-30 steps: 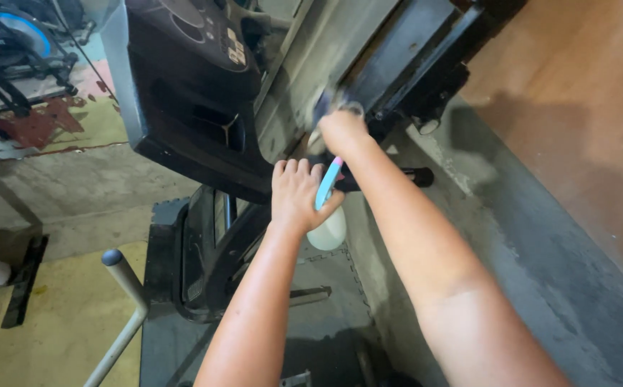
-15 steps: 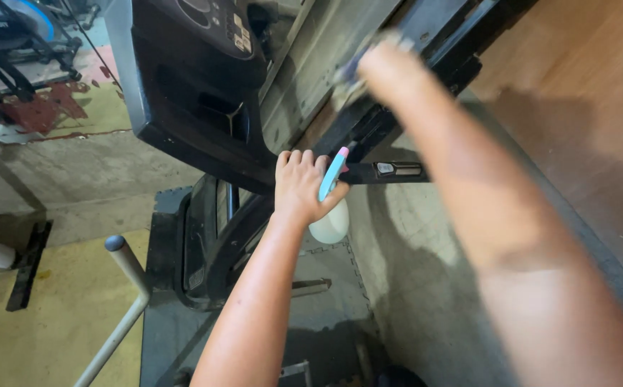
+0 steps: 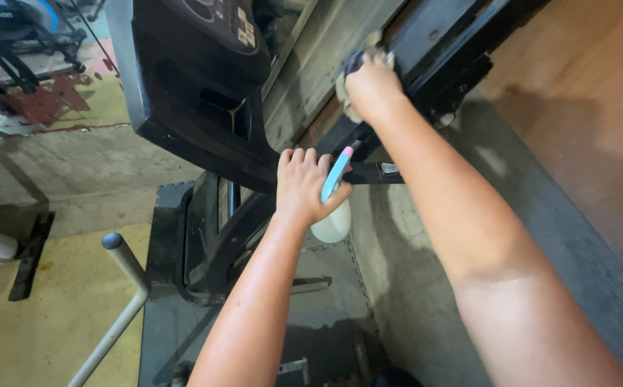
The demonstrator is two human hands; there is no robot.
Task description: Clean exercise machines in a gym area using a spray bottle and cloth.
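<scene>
Now the left hand point(image 3: 303, 185) is curled round a spray bottle point(image 3: 333, 204) with a blue-and-pink trigger, down below the black console point(image 3: 197, 79). Up top, the right hand point(image 3: 370, 86) is closed on a rag point(image 3: 354, 68), pressing it against the machine's black arm point(image 3: 440, 36).

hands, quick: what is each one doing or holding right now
Left hand: closed around a white plastic spray bottle with a blue and pink trigger.
Right hand: closed on a crumpled grey cloth, pressed against the black exercise machine frame.
</scene>
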